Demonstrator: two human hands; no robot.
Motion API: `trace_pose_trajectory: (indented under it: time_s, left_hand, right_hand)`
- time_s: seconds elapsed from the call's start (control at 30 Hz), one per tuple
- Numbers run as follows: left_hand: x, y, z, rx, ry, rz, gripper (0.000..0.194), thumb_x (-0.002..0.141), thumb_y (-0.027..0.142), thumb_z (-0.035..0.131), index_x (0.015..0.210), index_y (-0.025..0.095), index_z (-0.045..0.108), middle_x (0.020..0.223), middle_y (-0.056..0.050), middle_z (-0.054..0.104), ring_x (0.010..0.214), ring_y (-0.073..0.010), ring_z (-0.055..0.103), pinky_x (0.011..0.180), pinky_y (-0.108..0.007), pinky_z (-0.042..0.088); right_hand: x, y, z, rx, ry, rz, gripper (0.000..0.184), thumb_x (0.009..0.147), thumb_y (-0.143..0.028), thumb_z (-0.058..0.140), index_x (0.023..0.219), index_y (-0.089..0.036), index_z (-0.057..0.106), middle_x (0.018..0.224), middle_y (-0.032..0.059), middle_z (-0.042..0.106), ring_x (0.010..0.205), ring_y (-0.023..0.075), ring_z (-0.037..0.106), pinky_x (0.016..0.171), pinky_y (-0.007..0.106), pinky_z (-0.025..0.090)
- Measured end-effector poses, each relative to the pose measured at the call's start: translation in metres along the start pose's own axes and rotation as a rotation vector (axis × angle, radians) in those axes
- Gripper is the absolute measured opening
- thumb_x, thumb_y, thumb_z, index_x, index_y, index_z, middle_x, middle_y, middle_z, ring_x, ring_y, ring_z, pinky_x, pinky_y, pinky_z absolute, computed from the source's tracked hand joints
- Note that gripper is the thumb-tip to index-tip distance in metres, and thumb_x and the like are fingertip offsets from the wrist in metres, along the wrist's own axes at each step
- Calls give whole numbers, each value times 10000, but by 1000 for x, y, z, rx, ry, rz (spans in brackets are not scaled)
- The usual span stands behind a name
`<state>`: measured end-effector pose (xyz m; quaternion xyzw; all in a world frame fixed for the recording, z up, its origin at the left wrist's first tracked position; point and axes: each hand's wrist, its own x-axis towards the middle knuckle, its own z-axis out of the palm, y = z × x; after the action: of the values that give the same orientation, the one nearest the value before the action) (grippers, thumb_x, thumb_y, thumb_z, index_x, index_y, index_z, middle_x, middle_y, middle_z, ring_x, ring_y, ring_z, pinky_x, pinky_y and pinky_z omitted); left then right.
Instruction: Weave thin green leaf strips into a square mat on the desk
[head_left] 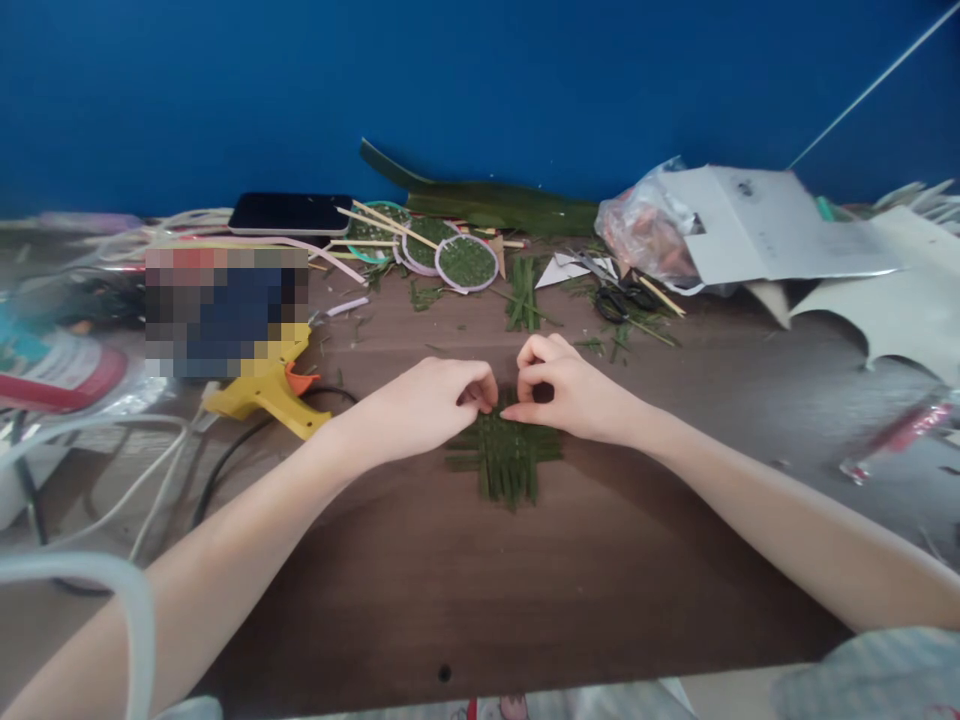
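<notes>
Woven green strips (pixel 510 465) directly beneath the fingertips of both hands (pixel 486 398).

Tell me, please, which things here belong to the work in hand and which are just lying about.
Work in hand:
- crossed green strips, at the fingers of the left hand and right hand
- probably the loose green strips behind

Lying about, as far as I can judge:
- phone
- scissors
- yellow glue gun
- plastic bag
</notes>
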<state>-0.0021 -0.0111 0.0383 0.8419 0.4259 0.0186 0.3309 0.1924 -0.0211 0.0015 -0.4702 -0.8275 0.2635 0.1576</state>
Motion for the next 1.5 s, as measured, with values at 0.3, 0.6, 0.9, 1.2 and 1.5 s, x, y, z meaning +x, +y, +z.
trace_pose_trajectory:
  time_s: [0.3, 0.6, 0.9, 1.2, 1.5]
  left_hand:
    - [-1, -2, -2, -39, -11, -27, 190, 718, 154, 387, 818, 225, 531, 806, 43, 645, 721, -126, 587, 641, -232, 401]
    - [-1, -3, -2, -81, -32, -10, 196, 733, 135, 374, 826, 217, 526, 850, 35, 651, 771, -128, 592, 678, -237, 407]
    - [1, -5, 3, -13, 16, 0, 163, 737, 152, 398, 788, 211, 542, 737, 36, 625, 664, -121, 561, 598, -225, 367]
    - [1, 2, 7, -7, 30, 16, 127, 762, 302, 520, 727, 183, 548, 679, 28, 612, 600, -108, 537, 574, -218, 343]
    - [1, 0, 3, 50, 18, -24, 169, 754, 276, 464, 685, 195, 596, 611, 38, 595, 547, -98, 510, 547, -224, 331]
  right_hand:
    - [0, -1, 0, -2, 21, 6, 274, 723, -325, 654, 560, -168, 499, 817, 30, 450, 865, 180, 420, 830, 354, 359]
    - [1, 1, 2, -20, 14, 1, 275, 720, -328, 660, 564, -164, 506, 825, 30, 455, 866, 177, 415, 827, 350, 357]
    - [1, -1, 2, 71, 134, 6, 301, 742, -367, 629, 564, -170, 488, 755, 16, 464, 789, 157, 429, 737, 310, 347]
    - [0, -15, 0, 334, 163, 123, 362, 812, -432, 510, 572, -162, 530, 773, 15, 500, 742, 129, 464, 697, 291, 346]
    - [-1, -13, 1, 221, 181, 0, 69, 779, -248, 580, 790, -192, 618, 893, 30, 526, 893, 168, 469, 808, 325, 366]
